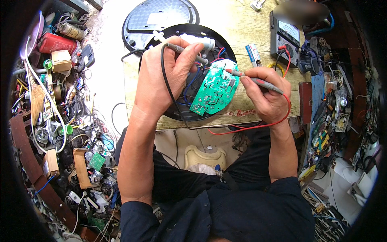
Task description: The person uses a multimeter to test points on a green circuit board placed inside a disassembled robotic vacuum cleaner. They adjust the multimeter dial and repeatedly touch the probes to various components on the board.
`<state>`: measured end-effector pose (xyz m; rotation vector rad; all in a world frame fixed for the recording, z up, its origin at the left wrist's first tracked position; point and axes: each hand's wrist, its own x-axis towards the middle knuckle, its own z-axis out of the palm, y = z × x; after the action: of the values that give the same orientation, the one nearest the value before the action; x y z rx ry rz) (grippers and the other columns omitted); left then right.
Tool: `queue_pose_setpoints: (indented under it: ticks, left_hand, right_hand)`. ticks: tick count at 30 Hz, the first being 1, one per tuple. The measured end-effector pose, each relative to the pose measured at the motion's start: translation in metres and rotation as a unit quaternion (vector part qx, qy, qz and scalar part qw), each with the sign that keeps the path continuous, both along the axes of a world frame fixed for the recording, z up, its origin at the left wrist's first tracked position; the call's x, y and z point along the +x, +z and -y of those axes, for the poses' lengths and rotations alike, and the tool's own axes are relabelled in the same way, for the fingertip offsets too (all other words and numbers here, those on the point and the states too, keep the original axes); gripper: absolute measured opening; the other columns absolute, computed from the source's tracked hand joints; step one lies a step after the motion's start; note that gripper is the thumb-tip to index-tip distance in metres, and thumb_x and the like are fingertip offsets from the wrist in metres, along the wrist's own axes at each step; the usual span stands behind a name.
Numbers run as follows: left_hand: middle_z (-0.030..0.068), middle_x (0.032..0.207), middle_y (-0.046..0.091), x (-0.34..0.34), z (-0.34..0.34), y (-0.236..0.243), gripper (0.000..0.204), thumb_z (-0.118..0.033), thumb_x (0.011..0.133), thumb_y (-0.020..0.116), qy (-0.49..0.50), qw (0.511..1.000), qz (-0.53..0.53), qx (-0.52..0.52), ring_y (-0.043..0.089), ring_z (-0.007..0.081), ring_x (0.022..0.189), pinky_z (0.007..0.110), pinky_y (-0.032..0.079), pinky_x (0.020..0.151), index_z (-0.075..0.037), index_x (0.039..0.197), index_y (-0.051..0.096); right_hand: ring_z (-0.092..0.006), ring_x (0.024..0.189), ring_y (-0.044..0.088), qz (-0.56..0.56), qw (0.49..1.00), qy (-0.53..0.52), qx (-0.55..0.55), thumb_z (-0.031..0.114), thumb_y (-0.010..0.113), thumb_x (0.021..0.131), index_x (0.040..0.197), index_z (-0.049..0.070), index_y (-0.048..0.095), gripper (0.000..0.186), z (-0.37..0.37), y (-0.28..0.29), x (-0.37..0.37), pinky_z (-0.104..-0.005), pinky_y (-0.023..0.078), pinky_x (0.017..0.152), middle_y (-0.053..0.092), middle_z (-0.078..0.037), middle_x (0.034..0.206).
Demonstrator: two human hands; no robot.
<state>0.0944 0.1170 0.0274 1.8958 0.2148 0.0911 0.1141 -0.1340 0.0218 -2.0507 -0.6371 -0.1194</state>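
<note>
My left hand (161, 70) grips a grey test probe (187, 53) with a black lead, its tip directed at the upper part of a green circuit board (213, 90). Between the fingers of my right hand (266, 90) is a second grey probe (262, 83) with a red lead, and its red tip end is at the board's upper right. Whether either tip touches metal is too small to tell. The board leans over a round black housing (173, 111), joined to it by red and blue wires. A white cylindrical part (203, 42) sits inside the housing.
An analog multimeter (286, 38) stands at the back right, with red and black leads plugged in. A round black cover (161, 18) lies behind the housing. A small blue and white box (253, 53) is on the wooden table (229, 24). Piled parts (80, 137) flank both sides.
</note>
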Motion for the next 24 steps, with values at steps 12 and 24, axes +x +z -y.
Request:
queue_pose_setpoints:
  ticks: [12,24]
  left_hand:
    - [0.008,0.065,0.071,-0.0001,0.0004,-0.0005,0.035,-0.03,0.102,0.071,-0.002,1.0,0.004,-0.007,0.065,0.0098,0.057,0.028,0.05,0.056,0.003,0.091,0.074]
    - [0.0024,0.068,0.068,-0.0006,-0.0007,-0.0021,0.034,-0.034,0.105,0.07,-0.011,1.0,-0.004,-0.003,0.056,0.0054,0.053,0.023,0.041,0.049,-0.001,0.096,0.072]
  right_hand:
    - [-0.0162,0.066,0.07,0.009,1.0,0.006,0.009,0.0,0.081,0.089,0.1,0.002,0.072,0.015,0.0002,-0.0033,0.0011,-0.0289,0.053,0.059,0.075,-0.01,0.085]
    - [-0.0173,0.068,0.072,-0.005,1.0,0.017,0.001,0.001,0.081,0.088,0.099,0.001,0.074,0.013,-0.0005,0.001,0.0015,-0.0293,0.055,0.062,0.076,-0.01,0.084]
